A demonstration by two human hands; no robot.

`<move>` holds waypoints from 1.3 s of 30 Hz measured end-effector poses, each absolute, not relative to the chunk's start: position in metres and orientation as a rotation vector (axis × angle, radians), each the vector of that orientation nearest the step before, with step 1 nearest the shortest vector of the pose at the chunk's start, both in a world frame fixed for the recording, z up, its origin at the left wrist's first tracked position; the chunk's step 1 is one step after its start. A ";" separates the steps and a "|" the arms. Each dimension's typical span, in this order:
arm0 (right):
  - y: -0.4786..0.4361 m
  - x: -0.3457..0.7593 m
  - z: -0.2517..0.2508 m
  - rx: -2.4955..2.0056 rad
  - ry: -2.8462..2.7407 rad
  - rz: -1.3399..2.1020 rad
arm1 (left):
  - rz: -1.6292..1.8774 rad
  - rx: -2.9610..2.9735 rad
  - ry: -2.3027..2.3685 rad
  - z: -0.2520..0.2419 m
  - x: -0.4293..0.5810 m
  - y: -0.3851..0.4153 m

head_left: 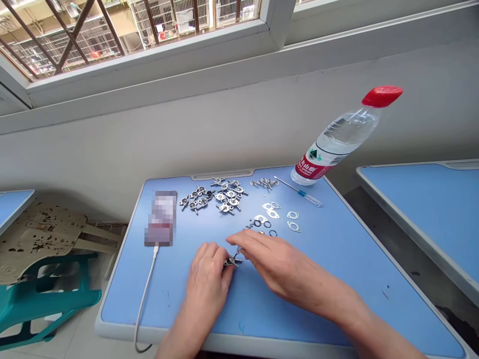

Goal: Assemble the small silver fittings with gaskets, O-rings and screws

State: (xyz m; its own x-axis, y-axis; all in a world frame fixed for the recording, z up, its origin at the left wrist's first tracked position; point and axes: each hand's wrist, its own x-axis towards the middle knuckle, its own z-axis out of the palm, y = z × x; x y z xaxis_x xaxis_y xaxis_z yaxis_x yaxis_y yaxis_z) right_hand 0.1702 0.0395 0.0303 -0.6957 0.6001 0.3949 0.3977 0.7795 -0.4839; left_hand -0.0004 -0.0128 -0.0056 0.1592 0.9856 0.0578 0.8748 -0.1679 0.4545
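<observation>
Near the front middle of the blue desk, my left hand grips a small metal fitting between thumb and fingers. My right hand reaches over from the right, its fingers held together above the fitting. A thin shiny metal piece shows between the right fingertips and the fitting; its kind is too small to tell. Just beyond the right hand lie black rubber rings and flat oval metal plates with holes. Similar metal fittings are heaped farther back, beside several with dark round openings.
A blurred-out phone-like object with a white cable lies on the left. Small metal parts, a pen and a red-capped water bottle are at the back right. A second desk stands to the right, a green stool to the left.
</observation>
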 end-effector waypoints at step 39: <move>0.040 0.163 0.027 -0.683 -2.299 0.630 | 0.527 2.172 1.758 -0.006 -0.002 -0.012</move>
